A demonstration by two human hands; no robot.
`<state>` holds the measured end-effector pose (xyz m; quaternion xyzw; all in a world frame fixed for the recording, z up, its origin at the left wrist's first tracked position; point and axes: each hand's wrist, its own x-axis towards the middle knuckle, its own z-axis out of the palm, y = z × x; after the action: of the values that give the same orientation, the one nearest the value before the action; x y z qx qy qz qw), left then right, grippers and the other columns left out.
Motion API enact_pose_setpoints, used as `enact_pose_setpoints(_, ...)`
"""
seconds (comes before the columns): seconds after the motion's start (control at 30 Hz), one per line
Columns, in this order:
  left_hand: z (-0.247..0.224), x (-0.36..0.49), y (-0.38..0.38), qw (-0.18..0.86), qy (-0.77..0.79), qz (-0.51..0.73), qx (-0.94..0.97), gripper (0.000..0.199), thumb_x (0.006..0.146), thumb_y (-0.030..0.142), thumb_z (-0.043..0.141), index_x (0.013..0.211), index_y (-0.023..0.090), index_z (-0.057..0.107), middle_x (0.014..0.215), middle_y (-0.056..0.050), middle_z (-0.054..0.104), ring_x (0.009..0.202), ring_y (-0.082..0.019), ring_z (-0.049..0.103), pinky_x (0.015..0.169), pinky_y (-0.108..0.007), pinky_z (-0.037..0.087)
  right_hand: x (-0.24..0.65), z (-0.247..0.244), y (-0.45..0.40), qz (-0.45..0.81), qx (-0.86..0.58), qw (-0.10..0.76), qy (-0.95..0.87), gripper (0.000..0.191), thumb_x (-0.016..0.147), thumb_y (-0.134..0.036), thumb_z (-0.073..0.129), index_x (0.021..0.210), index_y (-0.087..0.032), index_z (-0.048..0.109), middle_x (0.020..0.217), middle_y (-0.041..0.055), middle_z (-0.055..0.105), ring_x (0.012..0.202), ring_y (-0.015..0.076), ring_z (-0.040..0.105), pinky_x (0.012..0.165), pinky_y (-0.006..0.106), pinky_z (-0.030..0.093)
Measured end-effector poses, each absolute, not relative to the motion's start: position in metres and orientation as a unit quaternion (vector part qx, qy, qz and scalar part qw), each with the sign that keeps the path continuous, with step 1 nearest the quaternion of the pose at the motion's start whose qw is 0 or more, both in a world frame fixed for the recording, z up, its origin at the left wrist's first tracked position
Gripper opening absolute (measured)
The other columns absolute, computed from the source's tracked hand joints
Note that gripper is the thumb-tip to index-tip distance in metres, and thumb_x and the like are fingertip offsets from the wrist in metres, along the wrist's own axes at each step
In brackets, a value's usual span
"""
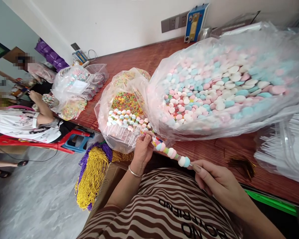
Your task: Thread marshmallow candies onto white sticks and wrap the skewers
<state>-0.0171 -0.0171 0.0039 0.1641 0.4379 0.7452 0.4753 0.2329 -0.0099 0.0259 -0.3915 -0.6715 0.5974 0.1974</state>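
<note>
A marshmallow candy skewer (pixel 172 153) in pink, white, blue and green slants between my two hands above the table's front edge. At its upper left end, my left hand (pixel 144 150) pinches a clear printed plastic wrapper (pixel 155 142); how far the wrapper reaches along the candies is hard to see. My right hand (pixel 215 176) grips the stick (pixel 190 164) just below the lowest blue marshmallow. Beyond my left hand, several finished-looking candy skewers (pixel 123 118) lie with their white sticks towards me, on an open plastic bag of small coloured candy rings (pixel 129 101).
A large clear bag of pastel candies (pixel 214 89) covers much of the red-brown table (pixel 139 59). White sticks (pixel 289 149) lie at right, near gold twist ties (pixel 243 166). Gold bead strings (pixel 94 176) hang beside a cardboard box (pixel 112 176). A co-worker's arm (pixel 43 108) is at left.
</note>
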Motion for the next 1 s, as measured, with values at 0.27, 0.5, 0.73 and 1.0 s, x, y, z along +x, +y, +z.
enact_pose_setpoints(0.27,0.005,-0.016,-0.014,0.461,0.429,0.760,0.161,0.047,0.053,0.045,0.097,0.065,0.015,0.062,0.068,0.004,0.057,0.062,-0.008,0.049,0.061,-0.020,0.043,0.227,0.017,-0.014,0.770,-0.385,0.132,-0.491,0.053,0.093,-0.070,0.049,0.087,-0.018,0.062,0.043,-0.0050,0.049,0.032,0.0067,0.029,0.036,0.019,0.020)
enact_pose_setpoints(0.5,0.007,-0.011,-0.013,0.498,0.449,0.731,0.125,0.037,0.061,0.036,0.095,0.072,0.016,0.066,0.067,0.003,0.062,0.062,-0.009,0.059,0.059,-0.021,0.046,0.228,0.018,-0.014,0.603,-0.411,0.240,-0.640,0.036,0.098,-0.053,0.052,0.086,-0.021,0.062,0.061,-0.0014,0.059,0.047,0.0115,0.049,0.046,0.023,0.039)
enact_pose_setpoints(0.73,0.011,-0.006,-0.012,0.506,0.471,0.712,0.118,0.034,0.066,0.035,0.092,0.085,0.018,0.069,0.073,0.002,0.068,0.060,-0.009,0.060,0.053,-0.020,0.045,0.225,0.006,-0.016,0.253,-0.371,0.364,-0.816,0.016,0.097,-0.025,0.054,0.097,-0.023,0.070,0.075,0.0043,0.075,0.063,0.0180,0.068,0.061,0.029,0.049)
enact_pose_setpoints(1.0,0.012,0.008,-0.011,0.510,0.436,0.734,0.107,0.036,0.066,0.037,0.093,0.084,0.019,0.068,0.078,0.002,0.070,0.072,-0.012,0.066,0.067,-0.022,0.053,0.221,0.005,-0.020,0.343,-0.392,0.349,-0.779,0.019,0.100,-0.029,0.050,0.096,-0.022,0.067,0.069,0.0025,0.072,0.055,0.0157,0.065,0.056,0.027,0.047)
